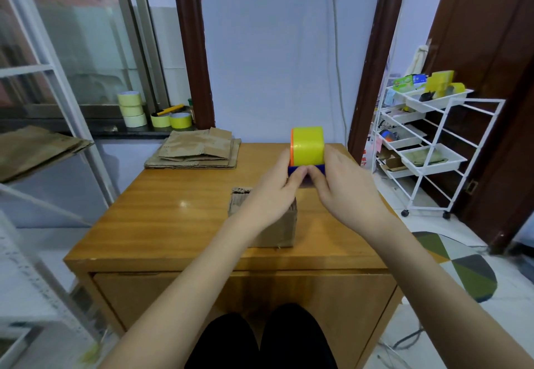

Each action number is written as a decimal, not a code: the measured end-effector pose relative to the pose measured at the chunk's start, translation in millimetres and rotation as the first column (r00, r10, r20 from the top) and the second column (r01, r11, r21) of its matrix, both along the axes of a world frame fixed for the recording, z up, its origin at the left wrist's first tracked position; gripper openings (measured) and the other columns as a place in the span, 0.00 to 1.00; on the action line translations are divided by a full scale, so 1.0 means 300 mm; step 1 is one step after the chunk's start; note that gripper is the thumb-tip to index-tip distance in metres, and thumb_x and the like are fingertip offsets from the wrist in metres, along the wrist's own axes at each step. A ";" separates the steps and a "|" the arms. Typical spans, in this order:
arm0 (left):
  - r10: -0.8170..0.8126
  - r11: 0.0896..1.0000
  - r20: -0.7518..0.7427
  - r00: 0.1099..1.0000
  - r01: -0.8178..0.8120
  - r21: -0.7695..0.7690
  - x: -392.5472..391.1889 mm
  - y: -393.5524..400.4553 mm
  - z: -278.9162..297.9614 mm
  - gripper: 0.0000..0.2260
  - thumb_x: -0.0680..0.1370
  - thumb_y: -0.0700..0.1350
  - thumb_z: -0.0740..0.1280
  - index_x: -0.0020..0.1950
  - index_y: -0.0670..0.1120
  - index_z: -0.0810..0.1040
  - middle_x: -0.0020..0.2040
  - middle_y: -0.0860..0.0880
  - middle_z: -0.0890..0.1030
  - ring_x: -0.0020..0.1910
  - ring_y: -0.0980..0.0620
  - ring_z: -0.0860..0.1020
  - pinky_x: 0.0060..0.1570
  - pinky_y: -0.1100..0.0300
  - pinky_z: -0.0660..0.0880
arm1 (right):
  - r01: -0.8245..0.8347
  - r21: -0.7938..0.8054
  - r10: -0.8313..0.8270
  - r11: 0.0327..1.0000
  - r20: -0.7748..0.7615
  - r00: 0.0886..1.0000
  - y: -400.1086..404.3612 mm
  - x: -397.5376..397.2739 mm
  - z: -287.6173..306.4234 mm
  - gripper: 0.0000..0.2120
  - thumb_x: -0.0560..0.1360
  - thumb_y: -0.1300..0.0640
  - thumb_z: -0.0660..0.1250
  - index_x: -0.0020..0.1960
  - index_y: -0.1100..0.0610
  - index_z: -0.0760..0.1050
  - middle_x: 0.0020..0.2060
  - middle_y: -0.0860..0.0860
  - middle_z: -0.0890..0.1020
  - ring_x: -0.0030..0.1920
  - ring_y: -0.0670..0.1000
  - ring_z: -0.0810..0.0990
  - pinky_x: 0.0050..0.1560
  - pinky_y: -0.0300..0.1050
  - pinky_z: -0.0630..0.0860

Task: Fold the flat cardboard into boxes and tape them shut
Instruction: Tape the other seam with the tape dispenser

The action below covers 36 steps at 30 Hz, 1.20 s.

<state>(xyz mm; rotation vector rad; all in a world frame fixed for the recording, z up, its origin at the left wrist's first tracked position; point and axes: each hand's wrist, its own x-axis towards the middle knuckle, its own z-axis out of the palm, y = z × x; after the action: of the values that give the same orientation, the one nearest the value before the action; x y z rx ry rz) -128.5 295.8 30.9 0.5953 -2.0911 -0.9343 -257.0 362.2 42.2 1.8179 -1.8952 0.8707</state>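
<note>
A folded brown cardboard box (277,230) stands on the wooden table (173,224), partly hidden behind my left forearm. Above it I hold a tape dispenser (307,146) with a yellow roll, an orange side and a blue base. My left hand (271,195) grips the dispenser's left side and my right hand (346,192) grips its right side, with fingertips of both meeting at the blue base. A stack of flat cardboard (196,150) lies at the table's far left corner.
Several rolls of yellow tape (131,108) sit on the window sill behind the table. A white wire trolley (427,143) with trays stands to the right by a dark door. More cardboard (37,149) rests on a shelf at the left.
</note>
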 end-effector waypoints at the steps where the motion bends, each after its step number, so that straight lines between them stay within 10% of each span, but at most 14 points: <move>1: 0.032 0.999 0.014 0.999 -0.031 -0.032 0.008 -0.007 -0.004 0.09 0.83 0.47 0.57 0.62 0.48 0.68 0.53 0.49 0.80 0.53 0.50 0.79 0.57 0.46 0.74 | -0.036 0.006 0.036 0.999 -0.020 0.999 -0.003 -0.002 -0.004 0.15 0.80 0.51 0.57 0.59 0.61 0.70 0.49 0.54 0.77 0.49 0.56 0.76 0.39 0.48 0.68; 10: 0.046 0.994 -0.235 0.971 -0.020 0.110 0.041 -0.009 0.078 0.05 0.83 0.40 0.55 0.53 0.42 0.70 0.39 0.52 0.74 0.33 0.67 0.72 0.37 0.73 0.68 | -0.170 -0.001 0.169 0.985 -0.117 0.979 -0.036 0.026 -0.032 0.31 0.76 0.46 0.54 0.68 0.70 0.65 0.53 0.61 0.77 0.52 0.59 0.75 0.54 0.44 0.66; 19: 0.145 0.940 -0.424 0.894 0.009 0.340 0.081 -0.053 0.148 0.08 0.83 0.42 0.57 0.50 0.41 0.74 0.41 0.47 0.79 0.37 0.57 0.77 0.39 0.65 0.74 | -0.435 -0.185 0.453 0.881 0.062 0.890 -0.038 0.059 0.002 0.26 0.74 0.46 0.63 0.68 0.51 0.57 0.57 0.58 0.80 0.53 0.54 0.80 0.48 0.47 0.79; 23: 0.108 0.902 -0.380 0.919 0.070 0.426 0.095 -0.058 0.202 0.10 0.83 0.42 0.56 0.51 0.39 0.75 0.46 0.41 0.78 0.45 0.47 0.75 0.45 0.56 0.72 | -0.514 -0.072 0.488 0.855 -0.225 0.843 -0.058 0.049 0.049 0.25 0.74 0.47 0.63 0.68 0.52 0.63 0.51 0.54 0.81 0.48 0.52 0.79 0.47 0.46 0.76; 31: -0.049 0.884 -0.280 0.959 0.173 0.435 0.089 -0.059 0.267 0.11 0.82 0.43 0.57 0.49 0.40 0.78 0.46 0.42 0.80 0.42 0.50 0.78 0.43 0.62 0.74 | -0.540 -0.025 0.507 0.842 -0.307 0.805 -0.090 0.031 0.079 0.23 0.73 0.42 0.63 0.62 0.54 0.67 0.39 0.51 0.81 0.35 0.48 0.77 0.37 0.30 0.64; 36: 0.171 0.895 -0.233 0.957 -0.053 0.442 0.112 -0.115 0.198 0.11 0.83 0.48 0.58 0.58 0.45 0.77 0.48 0.48 0.82 0.51 0.51 0.80 0.55 0.57 0.74 | -0.456 -0.276 0.501 0.846 0.120 0.857 -0.075 0.040 0.033 0.19 0.69 0.44 0.64 0.55 0.52 0.68 0.41 0.42 0.75 0.35 0.48 0.74 0.35 0.45 0.72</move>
<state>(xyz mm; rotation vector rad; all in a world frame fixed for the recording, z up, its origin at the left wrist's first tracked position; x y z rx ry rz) -94.9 261.2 90.4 0.7604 -1.5957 -1.3458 -244.9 339.6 52.1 2.1521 -1.3562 1.4173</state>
